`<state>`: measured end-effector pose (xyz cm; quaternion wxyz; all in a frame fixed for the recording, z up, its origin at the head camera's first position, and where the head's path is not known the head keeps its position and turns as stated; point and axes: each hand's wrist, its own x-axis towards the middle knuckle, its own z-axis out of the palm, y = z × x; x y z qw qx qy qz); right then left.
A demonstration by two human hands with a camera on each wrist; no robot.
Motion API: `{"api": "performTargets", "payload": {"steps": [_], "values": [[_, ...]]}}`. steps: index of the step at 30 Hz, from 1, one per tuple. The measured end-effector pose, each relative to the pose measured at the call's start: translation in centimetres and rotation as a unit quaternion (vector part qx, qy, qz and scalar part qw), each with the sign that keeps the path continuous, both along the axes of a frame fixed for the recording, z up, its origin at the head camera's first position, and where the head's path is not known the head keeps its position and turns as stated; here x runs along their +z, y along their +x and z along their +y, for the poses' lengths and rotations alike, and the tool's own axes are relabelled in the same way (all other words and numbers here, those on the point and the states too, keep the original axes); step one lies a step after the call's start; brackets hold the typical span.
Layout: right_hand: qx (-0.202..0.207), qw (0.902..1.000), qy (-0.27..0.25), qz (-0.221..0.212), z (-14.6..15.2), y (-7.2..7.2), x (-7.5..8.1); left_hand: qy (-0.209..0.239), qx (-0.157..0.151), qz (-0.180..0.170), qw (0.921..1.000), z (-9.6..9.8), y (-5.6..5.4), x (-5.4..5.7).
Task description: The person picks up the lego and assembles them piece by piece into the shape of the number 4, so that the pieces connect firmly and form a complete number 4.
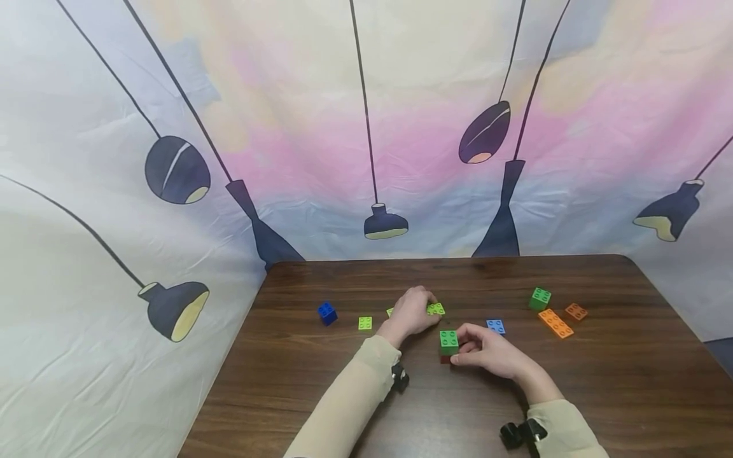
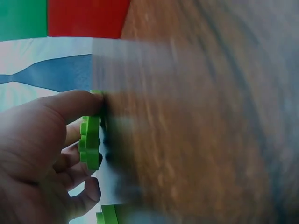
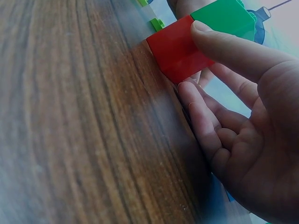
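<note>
My left hand (image 1: 408, 313) pinches a flat lime-green toy brick (image 1: 436, 308) between thumb and fingers, low over the table; its studded side shows in the left wrist view (image 2: 89, 142). To the right and nearer, my right hand (image 1: 492, 351) holds a two-brick stack at its side. A green brick (image 1: 449, 341) tops it and a red brick (image 3: 175, 49) forms its base, standing at the tabletop. In the right wrist view the thumb lies across the join of the two bricks. A second lime piece (image 1: 390, 312) is mostly hidden behind my left hand.
On the brown wooden table (image 1: 275, 388) lie a dark blue brick (image 1: 328, 313) and a flat lime brick (image 1: 365, 323) at left. A flat light-blue brick (image 1: 495, 326) is behind my right hand. Farther right are a green brick (image 1: 540, 298), a long orange brick (image 1: 555, 323) and a smaller orange-brown one (image 1: 576, 311).
</note>
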<state>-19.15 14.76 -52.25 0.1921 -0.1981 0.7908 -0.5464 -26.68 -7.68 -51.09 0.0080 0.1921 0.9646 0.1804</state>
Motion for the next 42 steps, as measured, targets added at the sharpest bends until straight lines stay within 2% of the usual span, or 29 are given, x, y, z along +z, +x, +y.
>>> {"api": "performTargets", "payload": {"steps": [3, 6, 10, 13, 18, 21, 25, 30, 36, 42], "values": [[0.001, 1.0, 0.002, 0.0, 0.0, 0.0, -0.1, 0.014, 0.0, 0.006, 0.9999, -0.3, 0.5, -0.2], [0.003, 1.0, 0.004, 0.0, -0.1, 0.0, -0.1, 0.073, 0.007, 0.002, 0.9973, -0.8, 1.3, -0.5], [0.004, 1.0, 0.006, 0.003, -0.1, 0.0, -0.2, 0.176, 0.028, 0.003, 0.984, -1.5, 2.5, -0.8], [0.002, 1.0, 0.007, 0.001, 0.0, 0.0, -0.2, 0.213, 0.036, 0.018, 0.9763, -1.8, 3.3, -0.7], [0.003, 1.0, 0.004, -0.004, 0.2, -0.2, -0.1, 0.252, 0.02, 0.025, 0.9673, -1.9, 4.9, 0.7], [0.008, 1.0, -0.001, -0.005, 0.2, -0.2, 0.0, 0.276, -0.011, 0.023, 0.9609, -1.7, 6.2, 1.9], [0.009, 1.0, -0.005, 0.0, 0.3, -0.3, 0.1, 0.272, -0.058, 0.019, 0.9603, -1.5, 7.4, 3.3], [0.009, 0.9999, -0.007, 0.006, 0.4, -0.4, 0.0, 0.243, -0.089, -0.003, 0.9658, -1.4, 8.0, 4.0], [0.012, 0.9998, -0.016, -0.006, 0.3, -0.3, -0.3, 0.211, -0.105, -0.019, 0.9716, -1.5, 8.3, 3.9], [0.013, 0.9997, -0.018, -0.009, 0.2, -0.1, -0.1, 0.205, -0.104, -0.019, 0.973, -1.5, 8.6, 4.0]]}}
